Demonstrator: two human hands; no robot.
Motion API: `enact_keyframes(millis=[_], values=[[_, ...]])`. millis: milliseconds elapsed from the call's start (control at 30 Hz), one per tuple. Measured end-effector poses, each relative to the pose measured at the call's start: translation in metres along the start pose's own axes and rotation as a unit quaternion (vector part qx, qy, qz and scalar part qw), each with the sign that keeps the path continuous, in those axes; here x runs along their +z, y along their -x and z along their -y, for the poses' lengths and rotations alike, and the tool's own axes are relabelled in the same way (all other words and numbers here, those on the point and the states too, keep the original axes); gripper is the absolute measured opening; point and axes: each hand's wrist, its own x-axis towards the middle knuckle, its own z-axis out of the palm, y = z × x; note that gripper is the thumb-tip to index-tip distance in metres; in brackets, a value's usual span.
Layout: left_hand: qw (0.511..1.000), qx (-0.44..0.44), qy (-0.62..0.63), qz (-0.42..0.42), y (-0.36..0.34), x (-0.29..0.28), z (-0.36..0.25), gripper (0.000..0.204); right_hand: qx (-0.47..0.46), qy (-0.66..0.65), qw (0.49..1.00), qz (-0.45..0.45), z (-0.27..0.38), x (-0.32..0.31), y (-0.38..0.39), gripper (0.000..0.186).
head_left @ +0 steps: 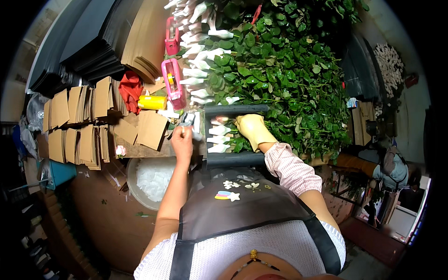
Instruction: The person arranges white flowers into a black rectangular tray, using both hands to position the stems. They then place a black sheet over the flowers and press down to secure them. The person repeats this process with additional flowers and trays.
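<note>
My left hand (182, 140) is closed in a pinch beside the tray's left edge, close to a greyish-white piece (187, 120). What the fingers hold is too small to make out. My right hand (255, 130), in a pale yellow glove, is closed around the stem of a pinkish rose (219, 120) just below its head. That rose lies in a tray with dark padded sides (235, 160). Nearer to me in the same tray lie several rose heads in white net sleeves (218, 139), their stems running right under my gloved hand.
Leafy rose stems (289, 79) pile up beyond and right of the tray, with netted heads along their left. Two pink tape dispensers (173, 88), a yellow roll (152, 102), red cloth (130, 92) and cardboard stacks (86, 144) are at left. A white tub (150, 184) stands below the table.
</note>
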Motion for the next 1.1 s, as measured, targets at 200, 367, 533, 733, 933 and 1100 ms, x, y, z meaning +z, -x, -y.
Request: enact_keyframes(millis=[200,367,533,733,933,1100], values=[[0.952,-0.089,-0.189,0.224,-0.022,0.053,0.033,0.045,0.020,-0.004,0.999,0.038,0.005,-0.010,-0.001,0.032],[0.970,-0.123,-0.057,0.202,-0.015,0.061,0.034,0.035,0.042,0.027,0.998,0.047,0.004,0.006,-0.009,0.029],[0.987,-0.116,0.065,0.087,-0.004,0.072,0.014,0.020,0.028,0.006,1.000,0.011,0.001,0.015,-0.007,0.028],[0.953,-0.227,0.196,-0.032,-0.017,0.039,0.028,0.018,0.051,0.026,0.997,0.056,0.007,0.009,-0.009,0.032],[0.959,-0.167,0.027,0.229,-0.028,0.045,0.005,0.033,0.043,0.042,0.996,0.063,0.010,0.006,-0.008,0.031],[0.984,-0.139,0.079,0.085,-0.019,0.081,0.047,0.019,0.024,0.032,0.999,0.038,0.007,0.005,-0.005,0.029]])
